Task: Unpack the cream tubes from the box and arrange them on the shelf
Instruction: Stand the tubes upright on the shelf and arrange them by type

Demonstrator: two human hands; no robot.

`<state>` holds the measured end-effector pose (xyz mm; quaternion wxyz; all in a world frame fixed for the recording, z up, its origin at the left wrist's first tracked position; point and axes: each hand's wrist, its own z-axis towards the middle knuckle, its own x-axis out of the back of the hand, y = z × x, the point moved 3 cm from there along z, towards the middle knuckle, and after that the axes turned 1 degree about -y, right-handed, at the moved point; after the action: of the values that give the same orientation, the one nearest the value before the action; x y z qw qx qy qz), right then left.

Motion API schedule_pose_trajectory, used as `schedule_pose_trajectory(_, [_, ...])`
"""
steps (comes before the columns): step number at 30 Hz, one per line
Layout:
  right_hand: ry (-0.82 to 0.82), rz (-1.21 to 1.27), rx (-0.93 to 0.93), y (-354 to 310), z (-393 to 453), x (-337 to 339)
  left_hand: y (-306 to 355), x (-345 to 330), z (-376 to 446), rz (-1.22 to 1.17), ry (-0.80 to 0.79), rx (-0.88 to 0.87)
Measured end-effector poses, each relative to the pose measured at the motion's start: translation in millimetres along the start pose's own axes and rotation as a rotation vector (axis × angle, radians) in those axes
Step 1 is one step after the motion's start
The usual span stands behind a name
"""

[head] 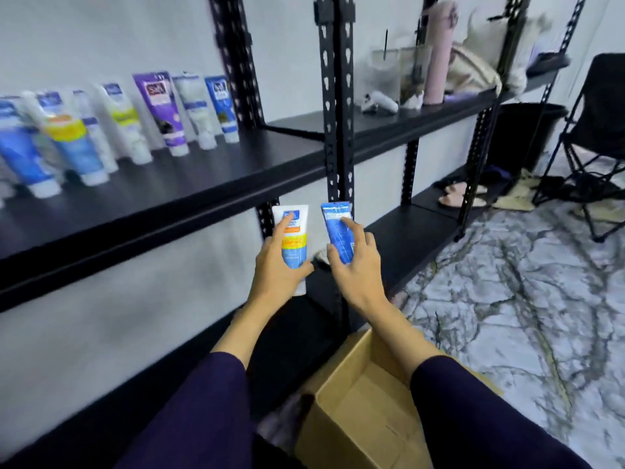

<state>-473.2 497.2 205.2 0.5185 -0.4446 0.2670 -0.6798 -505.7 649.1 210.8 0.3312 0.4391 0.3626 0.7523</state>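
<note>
My left hand (274,269) grips a white, yellow and blue cream tube (293,243), cap end down. My right hand (355,265) holds a blue cream tube (338,228) upright beside it. Both hands hang in front of the black shelf post, below the front edge of the black shelf (203,184). Several cream tubes (162,110) stand cap-down in a row along the back of that shelf, at the left. The open cardboard box (358,411) sits on the floor under my forearms; the part of its inside that I see is bare.
A black upright post (334,130) stands right behind the held tubes. The neighbouring shelf to the right carries a pink bottle (438,59), clear containers and bags. A black folding chair (595,137) and a dark bin stand at the far right on the marble-patterned floor.
</note>
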Motion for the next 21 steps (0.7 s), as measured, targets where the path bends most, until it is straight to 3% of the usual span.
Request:
schedule_pose_trajectory(6, [0.039, 0.138, 0.258, -126, 43, -30, 83, 123, 18, 0.027, 0.289, -0.245])
schedule_pose_trajectory(10, [-0.003, 0.198, 0.352, -177, 57, -58, 106, 186, 30, 0.107, 0.399, -0.356])
schedule_pose_trajectory(16, [-0.133, 0.220, 0.446, -218, 67, -103, 79, 244, 38, 0.184, 0.434, -0.284])
schedule_pose_trajectory(21, [-0.195, 0.236, 0.493, -235, 81, -130, 56, 261, 33, 0.115, 0.499, -0.223])
